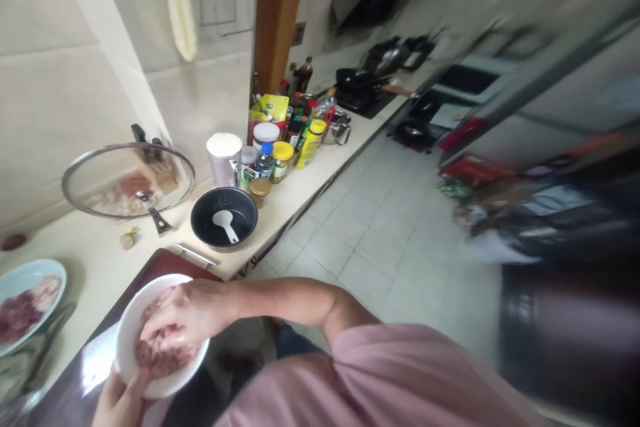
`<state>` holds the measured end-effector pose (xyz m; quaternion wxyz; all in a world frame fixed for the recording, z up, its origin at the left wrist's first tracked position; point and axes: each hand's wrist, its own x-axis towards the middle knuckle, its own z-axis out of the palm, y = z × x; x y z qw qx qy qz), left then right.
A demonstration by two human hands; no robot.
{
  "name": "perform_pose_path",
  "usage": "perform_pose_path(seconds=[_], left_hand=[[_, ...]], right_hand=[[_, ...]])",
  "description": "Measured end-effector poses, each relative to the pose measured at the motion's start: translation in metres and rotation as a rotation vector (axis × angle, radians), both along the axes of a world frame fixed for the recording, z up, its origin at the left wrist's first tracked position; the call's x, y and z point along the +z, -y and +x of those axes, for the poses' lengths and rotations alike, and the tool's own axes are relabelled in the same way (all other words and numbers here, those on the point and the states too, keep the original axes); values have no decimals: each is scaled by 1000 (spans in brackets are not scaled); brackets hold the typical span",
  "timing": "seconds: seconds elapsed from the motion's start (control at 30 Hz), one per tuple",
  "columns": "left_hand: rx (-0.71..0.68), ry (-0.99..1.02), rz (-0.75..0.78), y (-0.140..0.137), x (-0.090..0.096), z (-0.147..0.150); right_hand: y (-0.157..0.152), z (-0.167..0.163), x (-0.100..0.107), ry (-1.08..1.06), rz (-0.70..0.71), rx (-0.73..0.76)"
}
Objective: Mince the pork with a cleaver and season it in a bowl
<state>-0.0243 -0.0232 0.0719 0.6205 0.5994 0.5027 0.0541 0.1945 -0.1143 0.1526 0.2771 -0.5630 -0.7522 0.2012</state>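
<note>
A white bowl [125, 320] of raw meat [167, 353] is over the dark cutting board [80, 380]. My left hand [120, 397] grips the bowl's near rim, thumb on the inside edge and the other fingers mostly hidden below. Inside the bowl is my right hand [193, 310], its curled fingers pressed into the meat; the fingertips are partly buried. Left of the board, a pale blue plate [55, 265] holds more raw meat, some dark red and some paler. Beyond the board sits a black inner pot [197, 223] with a white rice paddle [225, 220] in it.
A glass lid [90, 207] leans near a knife block [160, 170]. Jars and bottles [283, 160] crowd the counter behind the pot, beside a white-topped canister [225, 153]. Farther along is a stove [365, 100]. The tiled floor [365, 247] lies right of the counter edge.
</note>
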Motion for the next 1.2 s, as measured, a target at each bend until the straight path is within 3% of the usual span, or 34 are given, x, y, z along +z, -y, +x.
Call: perform_pose_path(seconds=[0.1, 0.23, 0.37, 0.63, 0.93, 1.2], left_hand=[[56, 38, -80, 43, -4, 28], [62, 101, -94, 117, -9, 92], [13, 157, -94, 199, -20, 168], [-184, 171, -262, 339, -37, 324], [-490, 106, -242, 430, -29, 507], [-546, 158, -266, 482, -49, 700]], right_hand=[[50, 21, -3, -30, 31, -18], [129, 69, -7, -93, 14, -72], [223, 130, -17, -61, -65, -317], [386, 238, -26, -37, -153, -582], [499, 362, -65, -168, -192, -886], [554, 548, -70, -146, -200, -925]])
